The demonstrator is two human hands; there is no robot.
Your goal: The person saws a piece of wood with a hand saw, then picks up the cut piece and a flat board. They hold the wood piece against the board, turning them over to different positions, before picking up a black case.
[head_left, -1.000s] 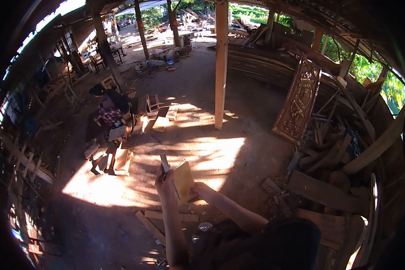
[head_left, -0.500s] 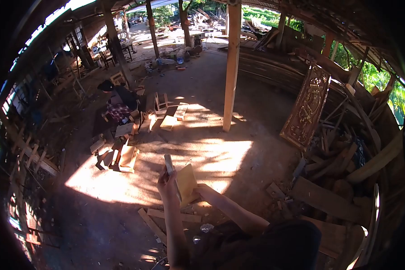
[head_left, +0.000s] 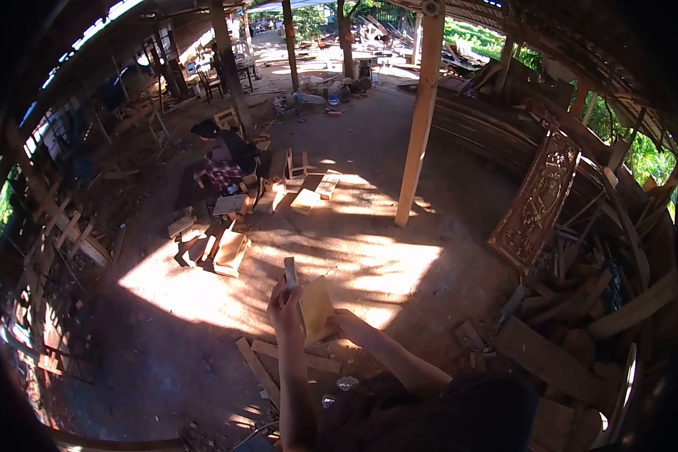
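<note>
In front of me, over the sunlit floor, my hands hold a pale yellow flat rectangular wooden piece (head_left: 318, 310). A narrow wooden strip (head_left: 290, 270) stands along its left side, its top end rising above my fingers. My left hand (head_left: 284, 303) is closed around this strip. At the lower right edge of the yellow piece, my right hand (head_left: 344, 325) pinches it, with part of the fingers hidden behind. Whether strip and flat piece are joined, I cannot tell. Below them, loose wooden boards (head_left: 297, 356) lie on the ground.
A wooden post (head_left: 420, 120) stands ahead. A carved panel (head_left: 537, 200) leans among scrap wood (head_left: 557, 354) at right. Left of centre, a person (head_left: 230, 154) sits low among wooden pieces, near a small wooden frame (head_left: 232, 255) lying in the sunlight.
The view has turned slightly left, so the surroundings sit farther right. Both hands keep their hold on the wooden piece, in nearly the same pose.
</note>
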